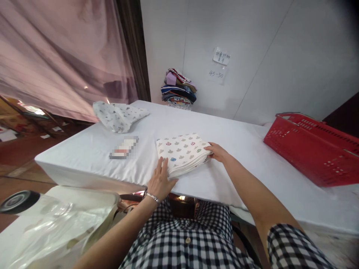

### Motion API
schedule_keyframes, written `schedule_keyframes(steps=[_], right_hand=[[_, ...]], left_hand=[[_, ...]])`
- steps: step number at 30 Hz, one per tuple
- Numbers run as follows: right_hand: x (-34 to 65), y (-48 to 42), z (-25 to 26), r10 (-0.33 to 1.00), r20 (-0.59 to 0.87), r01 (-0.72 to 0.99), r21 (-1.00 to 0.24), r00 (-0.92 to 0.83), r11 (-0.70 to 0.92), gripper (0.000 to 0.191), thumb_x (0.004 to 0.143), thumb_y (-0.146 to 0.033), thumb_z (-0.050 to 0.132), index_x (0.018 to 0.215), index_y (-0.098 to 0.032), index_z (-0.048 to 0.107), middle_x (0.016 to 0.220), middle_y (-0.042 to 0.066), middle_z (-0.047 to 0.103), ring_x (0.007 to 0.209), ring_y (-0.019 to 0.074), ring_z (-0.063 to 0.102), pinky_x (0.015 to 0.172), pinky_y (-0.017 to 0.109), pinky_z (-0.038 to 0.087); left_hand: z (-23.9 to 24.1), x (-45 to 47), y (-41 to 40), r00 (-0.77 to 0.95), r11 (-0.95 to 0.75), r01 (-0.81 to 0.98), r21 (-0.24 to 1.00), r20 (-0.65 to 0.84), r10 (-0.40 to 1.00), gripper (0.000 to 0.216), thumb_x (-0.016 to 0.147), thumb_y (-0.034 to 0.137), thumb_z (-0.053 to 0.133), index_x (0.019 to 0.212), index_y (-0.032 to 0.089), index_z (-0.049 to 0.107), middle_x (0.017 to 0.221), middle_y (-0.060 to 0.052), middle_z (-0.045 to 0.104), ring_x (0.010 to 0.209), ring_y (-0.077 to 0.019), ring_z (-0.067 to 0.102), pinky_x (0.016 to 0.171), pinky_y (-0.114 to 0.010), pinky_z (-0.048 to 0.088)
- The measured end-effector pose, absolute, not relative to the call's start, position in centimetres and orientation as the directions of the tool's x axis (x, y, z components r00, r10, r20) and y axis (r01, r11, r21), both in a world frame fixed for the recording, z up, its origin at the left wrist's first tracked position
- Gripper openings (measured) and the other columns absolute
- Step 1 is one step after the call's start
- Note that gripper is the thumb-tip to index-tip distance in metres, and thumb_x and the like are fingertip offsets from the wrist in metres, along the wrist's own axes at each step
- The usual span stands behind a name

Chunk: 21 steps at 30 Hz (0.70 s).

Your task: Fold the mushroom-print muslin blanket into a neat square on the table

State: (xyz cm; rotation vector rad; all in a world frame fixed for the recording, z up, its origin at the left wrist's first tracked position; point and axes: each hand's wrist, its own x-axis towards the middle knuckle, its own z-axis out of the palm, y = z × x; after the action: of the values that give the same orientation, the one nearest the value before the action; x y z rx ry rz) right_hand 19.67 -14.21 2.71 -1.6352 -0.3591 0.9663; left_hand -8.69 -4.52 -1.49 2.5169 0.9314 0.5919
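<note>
A folded cream cloth with small printed shapes point(182, 152) lies on the white table point(218, 130) in front of me. My left hand point(160, 181) rests flat against its near left edge, fingers stretched out, a bracelet on the wrist. My right hand point(216, 151) touches the cloth's right corner, its fingers curled round the edge.
A crumpled spotted cloth point(117, 116) lies at the table's far left. A stack of folded coloured fabrics point(178, 90) stands against the back wall. A red plastic basket point(314, 147) sits at the right. A small blurred item point(123, 148) lies left of the cloth. Clear plastic bags point(53, 228) are at lower left.
</note>
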Motion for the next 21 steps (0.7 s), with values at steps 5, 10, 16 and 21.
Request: schedule_keyframes(steps=[5,10,16,21], right_hand=[[19.5,-13.9,3.3,0.701,-0.419,-0.306,-0.907,0.577,-0.29,0.027,0.068,-0.016,0.06,0.094,-0.019,0.054,0.08,0.002,0.061,0.062,0.01,0.053,0.044,0.017,0.04],[19.7,-13.7,3.8,0.724,-0.451,-0.336,-0.889,0.523,-0.312,0.02,0.068,-0.016,0.058,0.088,-0.017,0.054,0.072,0.003,0.06,0.058,0.0107,0.051,0.041,0.017,0.037],[19.6,-13.2,4.7,0.762,-0.405,-0.313,-0.909,0.504,-0.276,0.037,0.064,-0.015,0.06,0.101,-0.021,0.055,0.074,0.001,0.061,0.056,0.0096,0.049,0.042,0.017,0.035],[19.6,-12.8,4.4,0.795,-0.273,-0.263,-0.953,0.541,-0.149,0.056,0.063,-0.017,0.06,0.116,-0.029,0.048,0.092,0.0,0.061,0.066,0.01,0.053,0.048,0.016,0.038]], left_hand=[[-1.9,-8.4,-4.1,0.745,-0.841,0.487,0.236,0.391,0.541,0.074,0.072,0.026,0.059,0.137,0.019,0.027,0.146,-0.012,0.018,0.126,-0.0316,0.03,0.094,-0.042,0.036],[-1.6,-8.5,-3.1,0.774,-0.882,0.426,0.202,0.423,0.471,0.056,0.075,0.026,0.054,0.13,0.02,0.042,0.14,-0.01,0.033,0.129,-0.0298,0.025,0.098,-0.043,0.03],[-1.1,-8.6,-1.7,0.771,-0.87,0.383,0.312,0.41,0.486,0.042,0.076,0.029,0.054,0.118,0.024,0.054,0.129,-0.006,0.049,0.125,-0.0272,0.035,0.099,-0.042,0.03],[-1.0,-8.6,-1.2,0.785,-0.89,0.343,0.301,0.428,0.447,0.041,0.075,0.029,0.055,0.115,0.022,0.055,0.127,-0.006,0.05,0.123,-0.025,0.037,0.1,-0.04,0.029]])
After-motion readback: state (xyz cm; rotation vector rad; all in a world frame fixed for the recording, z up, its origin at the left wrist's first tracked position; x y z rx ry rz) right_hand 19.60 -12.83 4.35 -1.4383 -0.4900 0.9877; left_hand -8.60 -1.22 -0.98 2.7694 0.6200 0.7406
